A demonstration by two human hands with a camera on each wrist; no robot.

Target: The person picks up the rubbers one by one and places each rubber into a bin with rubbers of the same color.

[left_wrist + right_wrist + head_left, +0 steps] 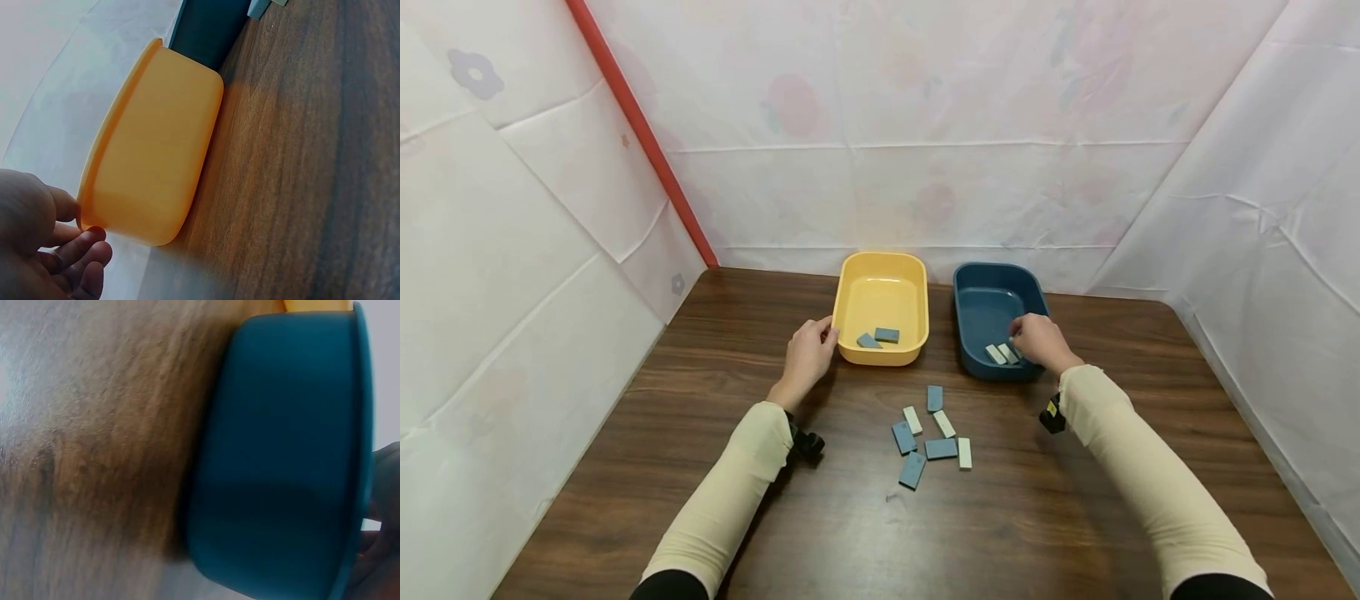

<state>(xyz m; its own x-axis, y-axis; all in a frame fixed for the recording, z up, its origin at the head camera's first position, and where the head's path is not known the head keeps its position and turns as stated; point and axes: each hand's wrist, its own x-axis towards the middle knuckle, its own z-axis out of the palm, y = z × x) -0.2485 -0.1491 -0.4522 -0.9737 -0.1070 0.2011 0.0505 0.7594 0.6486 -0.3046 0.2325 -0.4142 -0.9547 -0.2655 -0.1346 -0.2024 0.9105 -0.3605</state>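
My left hand point(808, 354) pinches the left rim of a yellow bin point(880, 357); in the left wrist view the fingers point(75, 247) meet at its corner. Two blue-grey tiles point(887, 335) lie inside that bin. My right hand point(1041, 340) reaches over the right side of a dark blue bin point(988, 279), fingertips low inside it. Just beside those fingertips lie two cream tiles point(996, 354). From the right wrist, the blue bin's wall point(275, 456) hides most of the hand, and I cannot tell whether its fingers hold a tile.
In front of the bins, several blue-grey tiles point(941, 449) and cream tiles point(965, 453) are scattered on the brown wooden table point(1000, 533). White patterned sheeting point(887, 192) hangs behind and at both sides, and a red strip point(643, 133) runs along the left corner.
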